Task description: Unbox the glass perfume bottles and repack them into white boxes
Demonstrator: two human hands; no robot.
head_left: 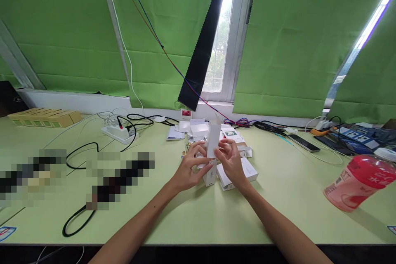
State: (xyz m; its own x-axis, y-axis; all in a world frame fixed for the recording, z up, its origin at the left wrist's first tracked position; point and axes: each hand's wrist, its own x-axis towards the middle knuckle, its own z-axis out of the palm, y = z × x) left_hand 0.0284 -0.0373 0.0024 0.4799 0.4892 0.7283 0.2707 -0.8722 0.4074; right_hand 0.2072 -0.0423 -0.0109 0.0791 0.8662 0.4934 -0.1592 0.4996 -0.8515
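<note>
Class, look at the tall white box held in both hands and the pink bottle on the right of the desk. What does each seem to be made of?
White box: likely thin matte cardboard, with flat panels and crisp folded edges. Pink bottle: probably glossy clear plastic, since it looks translucent and shiny.

Both hands meet at the table's middle around an upright white card (pixel 213 141). The left hand (pixel 189 168) pinches its lower edge from 9 o'clock, the right hand (pixel 230 163) from 3 o'clock. Small white boxes (pixel 250 171) lie just below and behind the hands. A power strip (pixel 119 132) sits at 10 o'clock, a red bottle (pixel 359 181) at 3 o'clock, tilted, a phone (pixel 303 143) at 2 o'clock on the green table (pixel 278 214).
</note>
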